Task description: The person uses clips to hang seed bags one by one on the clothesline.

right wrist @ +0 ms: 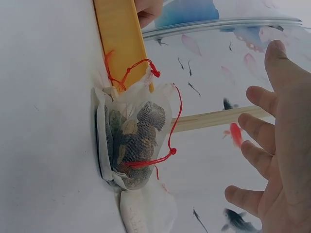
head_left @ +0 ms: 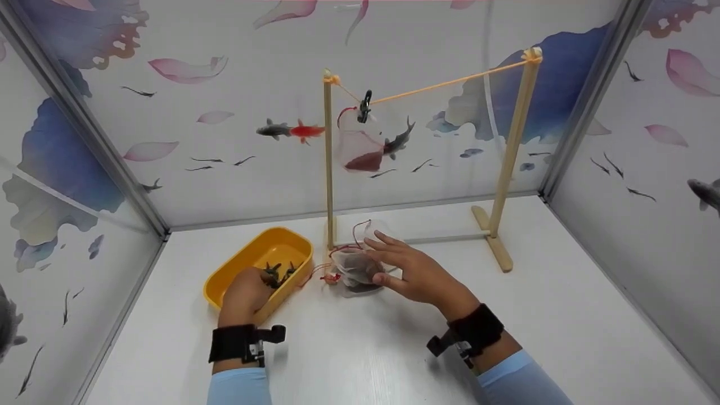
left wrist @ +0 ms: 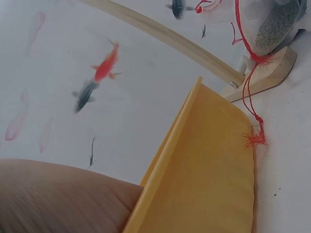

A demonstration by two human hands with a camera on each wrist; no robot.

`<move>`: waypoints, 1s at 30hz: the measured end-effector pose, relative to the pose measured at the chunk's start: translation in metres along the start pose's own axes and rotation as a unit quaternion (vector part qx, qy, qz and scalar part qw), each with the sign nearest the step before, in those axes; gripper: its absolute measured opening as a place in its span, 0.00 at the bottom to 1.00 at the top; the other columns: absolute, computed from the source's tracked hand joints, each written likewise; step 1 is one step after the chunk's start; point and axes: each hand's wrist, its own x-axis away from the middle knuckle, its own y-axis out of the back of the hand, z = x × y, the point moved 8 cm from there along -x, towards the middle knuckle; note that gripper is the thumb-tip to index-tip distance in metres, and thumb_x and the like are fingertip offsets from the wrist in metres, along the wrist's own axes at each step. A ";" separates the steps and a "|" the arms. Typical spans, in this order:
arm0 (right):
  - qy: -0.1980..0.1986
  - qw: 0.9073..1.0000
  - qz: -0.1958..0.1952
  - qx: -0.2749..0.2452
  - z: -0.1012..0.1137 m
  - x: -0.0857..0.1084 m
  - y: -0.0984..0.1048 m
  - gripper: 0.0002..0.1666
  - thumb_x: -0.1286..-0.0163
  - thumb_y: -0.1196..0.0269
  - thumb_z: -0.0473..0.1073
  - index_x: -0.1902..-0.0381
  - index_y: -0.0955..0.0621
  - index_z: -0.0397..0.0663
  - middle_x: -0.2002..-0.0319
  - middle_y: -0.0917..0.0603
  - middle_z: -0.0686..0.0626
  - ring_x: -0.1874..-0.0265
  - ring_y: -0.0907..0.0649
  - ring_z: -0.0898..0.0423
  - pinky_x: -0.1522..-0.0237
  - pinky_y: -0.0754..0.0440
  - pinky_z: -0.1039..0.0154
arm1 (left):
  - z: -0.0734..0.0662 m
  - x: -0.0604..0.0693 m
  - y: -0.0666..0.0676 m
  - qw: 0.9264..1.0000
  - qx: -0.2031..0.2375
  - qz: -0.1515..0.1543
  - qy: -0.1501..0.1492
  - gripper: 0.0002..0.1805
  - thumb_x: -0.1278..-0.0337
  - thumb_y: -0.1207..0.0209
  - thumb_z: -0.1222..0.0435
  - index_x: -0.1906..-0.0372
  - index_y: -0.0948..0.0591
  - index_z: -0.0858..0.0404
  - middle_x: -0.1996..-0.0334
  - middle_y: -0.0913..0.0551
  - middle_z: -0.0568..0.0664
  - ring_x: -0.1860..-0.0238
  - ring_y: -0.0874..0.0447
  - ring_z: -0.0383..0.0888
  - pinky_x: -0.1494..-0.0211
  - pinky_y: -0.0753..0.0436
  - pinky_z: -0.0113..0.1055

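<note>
In the head view my left hand (head_left: 247, 293) reaches down into the yellow tray (head_left: 225, 277), at dark clips (head_left: 273, 273); its fingertips are hidden. My right hand (head_left: 413, 274) is spread over the right side of mesh bags (head_left: 354, 275) with red drawstrings. The right wrist view has the fingers of my right hand (right wrist: 277, 136) apart, clear of the bags (right wrist: 141, 141), which hold dark lumps. Above, one clip (head_left: 364, 107) fixes a mesh bag (head_left: 363, 152) with reddish-brown contents to an orange cord (head_left: 450, 83).
The cord runs between two wooden posts, left (head_left: 329, 169) and right (head_left: 514, 146), standing on wooden feet (head_left: 492, 239) joined by a low white bar (head_left: 444, 238). Printed walls close in the white table (head_left: 349, 349) at the back and sides.
</note>
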 end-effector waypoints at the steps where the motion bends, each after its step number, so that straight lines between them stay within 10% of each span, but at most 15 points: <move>1: 0.000 1.000 -0.001 -0.001 0.000 0.000 0.000 0.40 0.15 0.33 0.59 0.11 0.29 0.66 0.10 0.33 0.56 0.08 0.37 0.47 0.14 0.30 0.34 | 0.000 0.000 0.000 1.000 -0.001 0.000 0.000 0.12 0.28 0.35 0.70 0.47 0.07 0.65 0.53 0.08 0.55 0.55 0.16 0.52 0.48 0.18 0.44; 11: -0.023 1.000 -0.009 -0.010 -0.010 0.001 0.005 0.37 0.14 0.34 0.58 0.13 0.26 0.61 0.10 0.33 0.57 0.08 0.36 0.46 0.15 0.29 0.34 | -0.013 0.000 0.014 0.996 0.068 -0.048 -0.011 0.16 0.16 0.34 0.57 0.41 0.11 0.65 0.48 0.09 0.58 0.54 0.14 0.53 0.48 0.12 0.45; 19: -0.055 0.994 -0.091 -0.013 -0.018 0.004 0.031 0.32 0.12 0.35 0.55 0.17 0.21 0.53 0.15 0.24 0.50 0.13 0.28 0.43 0.16 0.27 0.34 | -0.091 0.015 0.025 0.981 0.074 -0.155 -0.089 0.16 0.22 0.28 0.51 0.48 0.09 0.60 0.50 0.07 0.55 0.57 0.11 0.51 0.52 0.11 0.46; 23: -0.070 0.986 -0.145 -0.035 -0.021 0.008 0.045 0.30 0.14 0.33 0.49 0.20 0.19 0.50 0.23 0.16 0.45 0.22 0.19 0.41 0.23 0.19 0.35 | -0.145 0.034 0.017 0.961 0.009 -0.212 -0.177 0.14 0.26 0.24 0.52 0.54 0.08 0.59 0.57 0.06 0.51 0.60 0.10 0.51 0.53 0.10 0.46; 30: -0.128 0.974 -0.144 -0.116 -0.026 0.007 0.045 0.29 0.15 0.30 0.54 0.24 0.15 0.47 0.41 0.06 0.48 0.44 0.08 0.47 0.45 0.09 0.46 | -0.217 0.068 -0.017 0.898 -0.147 -0.272 -0.314 0.12 0.35 0.18 0.54 0.62 0.08 0.56 0.67 0.08 0.46 0.65 0.09 0.46 0.64 0.10 0.41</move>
